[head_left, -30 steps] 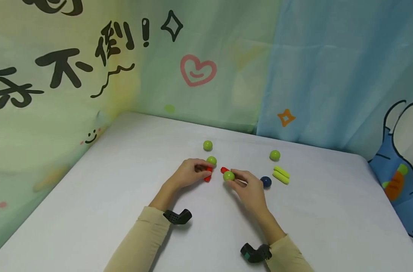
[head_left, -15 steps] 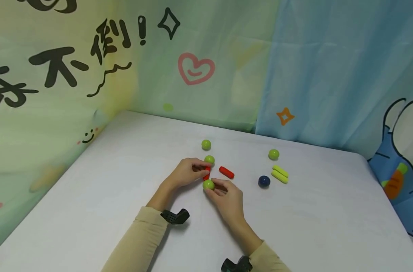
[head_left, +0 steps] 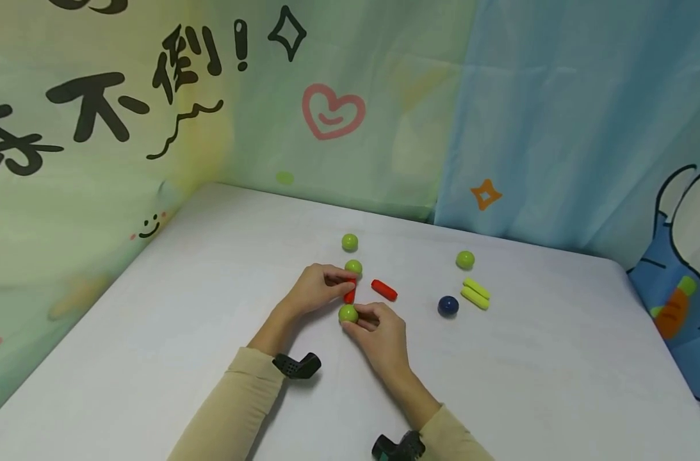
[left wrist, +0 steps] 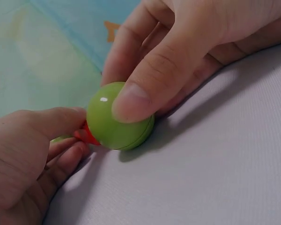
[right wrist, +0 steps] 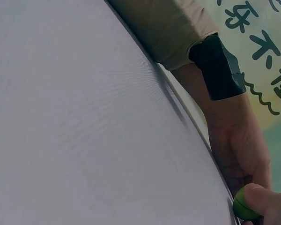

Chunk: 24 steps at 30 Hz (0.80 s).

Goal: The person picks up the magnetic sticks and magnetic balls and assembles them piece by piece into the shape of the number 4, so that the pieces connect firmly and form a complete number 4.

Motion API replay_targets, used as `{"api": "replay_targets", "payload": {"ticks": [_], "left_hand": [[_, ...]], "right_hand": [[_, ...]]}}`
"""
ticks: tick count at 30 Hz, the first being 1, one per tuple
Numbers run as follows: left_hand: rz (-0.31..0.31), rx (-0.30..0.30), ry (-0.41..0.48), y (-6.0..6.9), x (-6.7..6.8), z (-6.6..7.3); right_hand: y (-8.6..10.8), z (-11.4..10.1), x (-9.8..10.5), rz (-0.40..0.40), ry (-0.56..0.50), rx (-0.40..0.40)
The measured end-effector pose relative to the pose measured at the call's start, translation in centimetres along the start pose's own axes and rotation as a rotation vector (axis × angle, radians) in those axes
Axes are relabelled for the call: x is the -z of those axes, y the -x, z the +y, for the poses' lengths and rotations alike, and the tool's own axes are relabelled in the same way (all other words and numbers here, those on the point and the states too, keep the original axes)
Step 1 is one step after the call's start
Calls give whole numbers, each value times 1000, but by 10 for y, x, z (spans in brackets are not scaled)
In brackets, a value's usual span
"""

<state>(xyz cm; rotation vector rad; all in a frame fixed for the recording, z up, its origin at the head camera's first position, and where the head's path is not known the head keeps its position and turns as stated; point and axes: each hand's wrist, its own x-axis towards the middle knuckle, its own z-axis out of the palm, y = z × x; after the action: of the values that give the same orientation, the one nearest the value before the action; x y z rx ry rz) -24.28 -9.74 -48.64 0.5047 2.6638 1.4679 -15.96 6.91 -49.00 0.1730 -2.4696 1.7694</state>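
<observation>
My left hand (head_left: 315, 291) pinches a short red rod (head_left: 350, 294) between thumb and fingers on the white table. A green ball (head_left: 353, 267) sits at the rod's far end, against the fingers. At its near end, another green ball (left wrist: 114, 126) is pinched by my right hand (head_left: 383, 339), thumb on one side. In the left wrist view this ball meets the red piece, mostly hiding it; whether they are joined I cannot tell. A second red rod (head_left: 383, 290) lies loose just right of the hands. The right wrist view shows the held ball only at its lower corner.
Behind the hands is a green ball (head_left: 350, 242). To the right lie a dark blue ball (head_left: 447, 306), two yellow-green rods (head_left: 475, 293) side by side and a further green ball (head_left: 465, 259). A printed cloth (head_left: 373, 173) hangs along the table's back edge.
My right hand has carried its green ball left and toward me, up to the near end of the held red rod. This uncovered the loose red rod. The left hand stays nearly still.
</observation>
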Motion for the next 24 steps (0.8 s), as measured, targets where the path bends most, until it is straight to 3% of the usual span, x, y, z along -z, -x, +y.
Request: {"api": "replay_targets", "payload": {"ticks": [24], "left_hand": [[6, -13, 54, 2, 2, -1]], "right_hand": [[-3, 0, -3, 3, 51, 9]]}}
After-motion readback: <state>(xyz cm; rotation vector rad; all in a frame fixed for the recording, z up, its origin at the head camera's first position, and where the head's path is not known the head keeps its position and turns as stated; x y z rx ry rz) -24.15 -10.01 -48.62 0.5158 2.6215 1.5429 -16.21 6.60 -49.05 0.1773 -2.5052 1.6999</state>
